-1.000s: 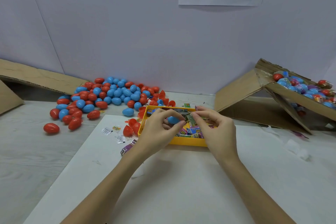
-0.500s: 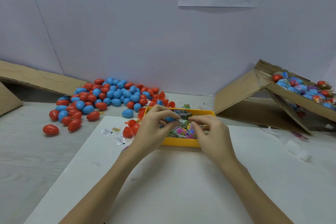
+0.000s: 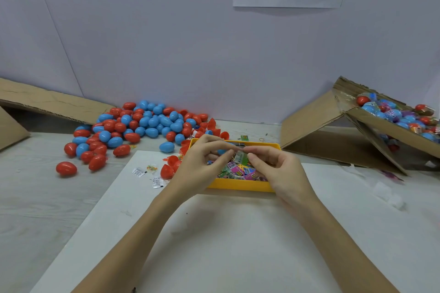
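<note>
Closing the gap seen a second ago, bringing the left hand (image 3: pixel 202 162) and the right hand (image 3: pixel 278 169) tip to tip above the yellow tray (image 3: pixel 240 186). Pinching a small packet (image 3: pixel 241 157), clear and green, between right thumb and forefinger, gripping its right edge. Cradling a blue shell half (image 3: pixel 223 151) in the curled left fingers, mostly hidden, apparently turning its open side toward the packet. Holding the packet just right of the shell, touching or nearly so, above the tray's loose bright wrappers (image 3: pixel 238 171), keeping its long axis roughly upright and slightly tilted. Probably feeding the packet leftward into the shell, hence needing its narrow end lined up with the opening. Leaving untouched the heap of red and blue eggs (image 3: pixel 147 123) left of and beyond the tray, and the cardboard box (image 3: pixel 328 126) right of it.
</note>
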The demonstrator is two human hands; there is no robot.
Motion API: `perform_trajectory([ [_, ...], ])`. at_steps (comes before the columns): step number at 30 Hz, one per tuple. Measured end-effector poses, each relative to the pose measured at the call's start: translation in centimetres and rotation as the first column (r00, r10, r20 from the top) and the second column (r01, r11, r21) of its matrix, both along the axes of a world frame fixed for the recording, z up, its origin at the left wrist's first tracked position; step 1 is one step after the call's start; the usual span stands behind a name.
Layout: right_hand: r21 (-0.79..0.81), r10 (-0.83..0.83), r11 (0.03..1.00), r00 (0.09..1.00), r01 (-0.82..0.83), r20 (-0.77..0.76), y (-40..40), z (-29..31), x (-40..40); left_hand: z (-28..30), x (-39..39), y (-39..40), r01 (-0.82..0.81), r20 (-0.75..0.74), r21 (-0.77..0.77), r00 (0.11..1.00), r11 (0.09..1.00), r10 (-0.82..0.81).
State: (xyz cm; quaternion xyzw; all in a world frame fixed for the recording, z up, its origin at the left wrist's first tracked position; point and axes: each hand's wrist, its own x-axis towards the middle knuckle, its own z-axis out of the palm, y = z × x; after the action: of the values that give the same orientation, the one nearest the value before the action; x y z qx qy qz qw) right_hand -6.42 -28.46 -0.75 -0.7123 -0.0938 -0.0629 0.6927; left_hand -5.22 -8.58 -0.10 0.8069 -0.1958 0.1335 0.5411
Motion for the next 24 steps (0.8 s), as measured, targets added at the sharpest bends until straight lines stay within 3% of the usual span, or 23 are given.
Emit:
perform_trajectory([
  [3,-0.01,-0.054,0.998,0.998,0.054,0.022,0.2,0.0,0.0,0.1,-0.2,-0.3,-0.028,-0.062,0.002,0.998,1.0,0.028],
  [9,-0.099,-0.044,0.994,0.997,0.05,0.064,0.5,0.1,-0.4,0.0,-0.1,-0.2,-0.038,0.001,0.086,0.999,0.996,0.038],
  [15,-0.419,-0.024,0.9,0.973,0.121,0.23,0.9,-0.1,-0.7,0.0,-0.3,-0.1,-0.027,0.087,0.177,0.996,0.984,0.011],
  [24,-0.197,-0.259,0.942,0.961,0.273,0.093,-0.4,0.0,-0.1,-0.1,-0.3,-0.1,0.109,-0.018,0.029,0.994,0.994,-0.109],
])
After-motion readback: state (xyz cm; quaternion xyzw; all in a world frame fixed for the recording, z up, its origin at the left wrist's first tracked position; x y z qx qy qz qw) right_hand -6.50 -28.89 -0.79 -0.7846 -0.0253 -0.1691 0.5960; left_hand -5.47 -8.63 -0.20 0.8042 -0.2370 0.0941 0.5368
